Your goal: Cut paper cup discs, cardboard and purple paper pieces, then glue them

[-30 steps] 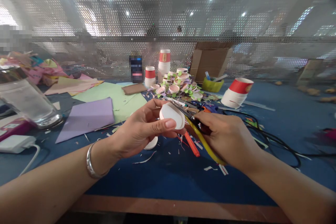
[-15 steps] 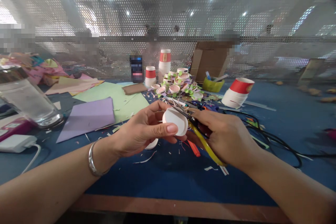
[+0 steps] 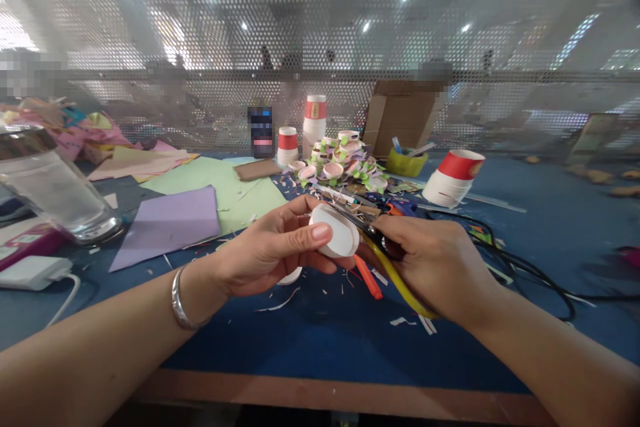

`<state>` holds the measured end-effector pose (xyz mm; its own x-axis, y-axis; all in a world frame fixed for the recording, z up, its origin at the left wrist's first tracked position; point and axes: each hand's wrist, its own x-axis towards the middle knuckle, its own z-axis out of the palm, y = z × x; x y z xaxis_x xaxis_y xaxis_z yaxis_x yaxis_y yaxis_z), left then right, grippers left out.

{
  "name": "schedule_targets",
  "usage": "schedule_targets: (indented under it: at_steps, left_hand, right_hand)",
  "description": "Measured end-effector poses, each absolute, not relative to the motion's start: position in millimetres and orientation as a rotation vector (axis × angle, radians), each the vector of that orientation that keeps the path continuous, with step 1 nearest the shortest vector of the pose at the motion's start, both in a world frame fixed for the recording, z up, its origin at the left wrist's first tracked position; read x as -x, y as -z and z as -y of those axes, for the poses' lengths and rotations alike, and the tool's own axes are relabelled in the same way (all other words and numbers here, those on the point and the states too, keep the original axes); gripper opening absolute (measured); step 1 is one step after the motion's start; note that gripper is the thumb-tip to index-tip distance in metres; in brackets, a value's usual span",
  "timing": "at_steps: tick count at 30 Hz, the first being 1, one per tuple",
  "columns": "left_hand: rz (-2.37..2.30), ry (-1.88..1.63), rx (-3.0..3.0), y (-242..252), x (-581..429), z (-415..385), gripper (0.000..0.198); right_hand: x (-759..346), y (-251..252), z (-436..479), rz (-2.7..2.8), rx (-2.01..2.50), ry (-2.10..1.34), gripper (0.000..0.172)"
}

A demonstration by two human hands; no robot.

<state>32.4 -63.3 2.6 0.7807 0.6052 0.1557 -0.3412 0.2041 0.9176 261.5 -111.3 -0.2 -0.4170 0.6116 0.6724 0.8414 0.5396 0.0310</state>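
Observation:
Between thumb and fingers, my left hand (image 3: 280, 243) grips a white round paper cup bottom (image 3: 340, 237), its flat face turned up toward me. My right hand (image 3: 430, 257) is closed around scissors (image 3: 400, 277) with yellow and black handles. The dark blades lie along the upper right rim of the cup bottom. Below my left hand, another white round piece (image 3: 290, 275) rests on the table, partly hidden by the fingers. An orange-red pen-like tool (image 3: 369, 278) lies just beyond the cup bottom, near the scissors.
Behind my hands is a pile of small decorated paper rounds (image 3: 345, 163), beside stacked red-and-white paper cups (image 3: 315, 120). Purple paper (image 3: 170, 223) and green paper (image 3: 245, 190) lie left, near a glass of water (image 3: 60, 187). Black cables (image 3: 525, 267) and a tilted cup stack (image 3: 454, 178) are right.
The cup bottom has turned slightly in my left hand, and my thumb has shifted a little up and left. My right hand and the scissors have moved slightly right.

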Motion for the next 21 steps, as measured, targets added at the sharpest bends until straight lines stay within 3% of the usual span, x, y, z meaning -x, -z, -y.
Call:
schedule_targets:
  at_steps: [14, 21]
  left_hand:
    - [-0.342, -0.742, -1.128, -6.5, -33.3, 64.3, 0.031]
    - [-0.334, -0.692, -1.166, -4.8, -32.5, 65.2, 0.032]
  right_hand:
    - [-262.2, 3.6, 108.3, 2.139, 1.213, 0.52, 0.043]
    - [-261.3, 1.5, 111.6, 2.178, 1.196, 0.445, 0.036]
